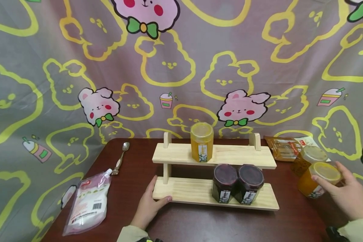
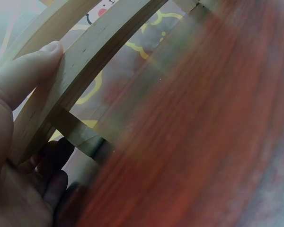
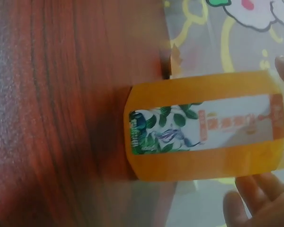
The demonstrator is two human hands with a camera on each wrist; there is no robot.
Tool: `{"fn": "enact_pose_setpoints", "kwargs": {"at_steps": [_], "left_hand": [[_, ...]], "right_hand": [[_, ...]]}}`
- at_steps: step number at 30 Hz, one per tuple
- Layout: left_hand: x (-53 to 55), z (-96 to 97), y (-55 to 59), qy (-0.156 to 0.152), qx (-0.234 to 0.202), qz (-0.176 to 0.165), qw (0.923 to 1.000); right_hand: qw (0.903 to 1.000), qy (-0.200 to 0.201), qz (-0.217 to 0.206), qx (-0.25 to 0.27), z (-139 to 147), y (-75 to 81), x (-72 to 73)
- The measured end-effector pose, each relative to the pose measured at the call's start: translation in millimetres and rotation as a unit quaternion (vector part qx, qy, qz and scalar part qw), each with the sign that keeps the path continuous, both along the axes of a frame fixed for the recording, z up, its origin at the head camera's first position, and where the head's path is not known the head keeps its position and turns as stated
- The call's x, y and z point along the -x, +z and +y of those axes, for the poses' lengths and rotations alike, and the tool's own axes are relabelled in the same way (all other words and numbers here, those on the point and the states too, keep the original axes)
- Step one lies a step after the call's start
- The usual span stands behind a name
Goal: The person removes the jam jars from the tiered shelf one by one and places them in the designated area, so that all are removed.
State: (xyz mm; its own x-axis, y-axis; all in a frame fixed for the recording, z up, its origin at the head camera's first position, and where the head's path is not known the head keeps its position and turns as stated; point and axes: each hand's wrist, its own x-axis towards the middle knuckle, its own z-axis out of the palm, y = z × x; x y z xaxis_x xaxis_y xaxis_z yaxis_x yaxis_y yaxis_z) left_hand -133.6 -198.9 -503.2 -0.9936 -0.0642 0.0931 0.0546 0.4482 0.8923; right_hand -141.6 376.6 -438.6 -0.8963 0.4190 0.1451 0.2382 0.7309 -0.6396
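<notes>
A pale wooden two-tier shelf (image 1: 187, 189) stands on a dark red-brown wooden table (image 1: 193, 226). The left hand (image 1: 148, 207) grips the left end of its lower board, the thumb lying on the front edge and the fingers curled round beneath, as the left wrist view shows. Over by the table's right edge, the right hand (image 1: 349, 195) holds an orange-yellow faceted jar (image 1: 307, 184) near its lid, thumb on one side and fingers on the other; the grip is about as wide as the lid. A white label with green leaves and orange-red print runs along this jar's side. I cannot tell whether its base touches the table.

Just behind it is an amber faceted jar with dark flecks and a pale lid (image 1: 312, 154). A brown packet with a window (image 1: 281, 149) lies at the back right corner of the table.

On the upper board, left of its middle, stands a yellow faceted jar with a clear lid (image 1: 202, 143). Two dark purple faceted jars (image 1: 225, 183) stand side by side on the lower board, right of its middle. Toward the table's left edge lie a white-and-pink spouted pouch (image 1: 89, 203) and, nearer the back left corner, a metal spoon with an ornate handle (image 1: 119, 163).
</notes>
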Motion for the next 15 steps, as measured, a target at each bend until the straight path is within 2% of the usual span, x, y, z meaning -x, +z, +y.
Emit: {"fn": "enact_pose_setpoints", "kwargs": {"at_steps": [5,9,15], "left_hand": [[0.3,0.1,-1.2,0.000,-0.003,-0.002,1.0000],[0.4,0.2,-0.3,0.001,0.003,-0.002,1.0000],[0.5,0.5,0.0,0.002,0.004,-0.003,1.0000]], "right_hand": [[0.9991,-0.021,0.010,0.036,-9.1,11.3,-2.0],[0.9982,-0.035,0.033,0.035,-18.4,24.1,-3.8],[0.9972,0.006,0.069,0.030,-35.6,43.7,-9.3]]}}
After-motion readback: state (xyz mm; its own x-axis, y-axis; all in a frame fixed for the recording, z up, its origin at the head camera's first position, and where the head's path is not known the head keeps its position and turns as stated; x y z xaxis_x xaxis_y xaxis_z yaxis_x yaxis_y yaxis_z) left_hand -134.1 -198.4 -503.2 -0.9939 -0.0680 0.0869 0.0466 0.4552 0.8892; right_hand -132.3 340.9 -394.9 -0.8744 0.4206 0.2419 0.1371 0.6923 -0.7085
